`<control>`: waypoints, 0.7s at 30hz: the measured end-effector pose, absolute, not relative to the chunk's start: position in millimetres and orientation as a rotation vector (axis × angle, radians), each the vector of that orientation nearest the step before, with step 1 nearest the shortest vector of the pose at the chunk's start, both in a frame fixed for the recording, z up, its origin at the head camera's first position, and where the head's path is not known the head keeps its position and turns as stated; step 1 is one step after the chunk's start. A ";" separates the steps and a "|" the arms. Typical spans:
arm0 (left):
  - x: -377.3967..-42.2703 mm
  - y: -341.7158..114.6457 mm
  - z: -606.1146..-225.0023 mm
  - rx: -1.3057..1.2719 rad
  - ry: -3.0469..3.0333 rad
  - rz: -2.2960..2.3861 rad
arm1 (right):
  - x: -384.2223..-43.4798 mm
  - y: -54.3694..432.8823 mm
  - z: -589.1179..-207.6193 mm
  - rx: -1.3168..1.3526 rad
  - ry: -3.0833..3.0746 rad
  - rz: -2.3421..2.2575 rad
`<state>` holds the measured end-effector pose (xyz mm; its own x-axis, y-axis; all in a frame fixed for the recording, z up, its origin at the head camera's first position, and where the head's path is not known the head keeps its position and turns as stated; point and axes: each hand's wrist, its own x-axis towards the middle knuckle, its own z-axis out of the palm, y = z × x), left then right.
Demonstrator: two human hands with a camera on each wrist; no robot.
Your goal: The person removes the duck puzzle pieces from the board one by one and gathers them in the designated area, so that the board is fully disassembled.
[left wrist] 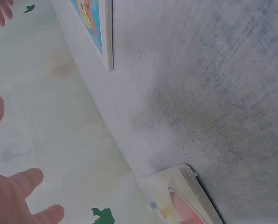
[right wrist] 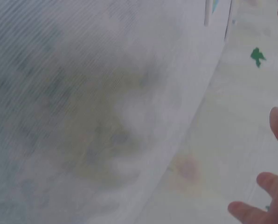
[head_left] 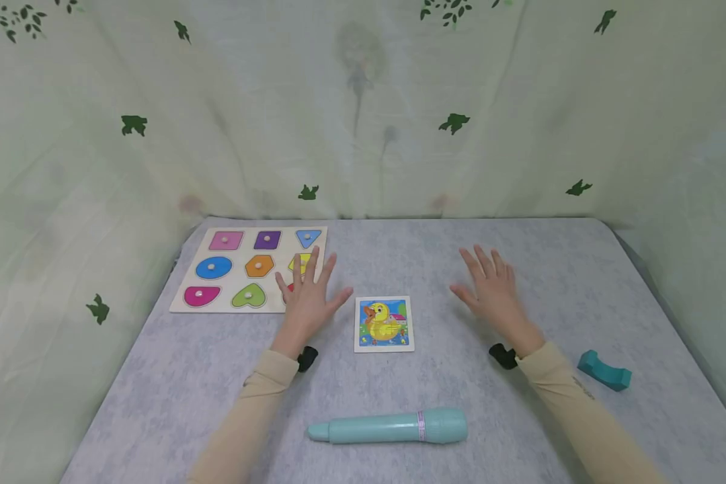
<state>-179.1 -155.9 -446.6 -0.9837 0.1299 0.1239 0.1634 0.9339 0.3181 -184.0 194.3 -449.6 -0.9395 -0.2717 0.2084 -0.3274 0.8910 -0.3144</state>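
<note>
Where the table [head_left: 435, 383] is set, the following are recorded: one duck picture [head_left: 382, 326], laid flat at the middle, between the hands; one shape board [head_left: 238, 269], placed far left, its right side partly covered by the raised left hand [head_left: 305, 302], fingers spread apart; one right hand [head_left: 496, 299], raised, fingers slightly apart; one pale green tube [head_left: 375, 429], laid near; one curved teal block [head_left: 606, 372], placed right, beside the right sleeve [head_left: 587, 413].

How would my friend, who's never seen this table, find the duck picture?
On the pale bluish-grey table, look between the left hand and the right hand. There lies a small, white-edged square picture with a yellow duck. Only it shows a duck; the bigger board on its left has knobbed shapes.
</note>
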 end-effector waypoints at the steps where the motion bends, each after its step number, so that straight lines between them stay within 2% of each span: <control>1: -177.8 -156.2 -445.7 -0.248 -2.989 -0.506 | -185.3 190.5 -449.3 0.502 -2.891 0.511; 13: -162.7 -160.7 -442.9 -0.544 -2.958 -0.575 | -191.0 140.8 -447.2 0.932 -2.749 0.778; 21: -147.9 -164.6 -451.3 -0.829 -2.944 -0.695 | -192.4 110.4 -452.9 1.053 -2.797 1.067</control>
<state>-147.9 -164.6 -451.3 -0.8603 0.4950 0.1218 0.4973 0.7621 0.4147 -192.4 110.4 -452.9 -0.7793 -0.5955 0.1952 -0.5742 0.5538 -0.6030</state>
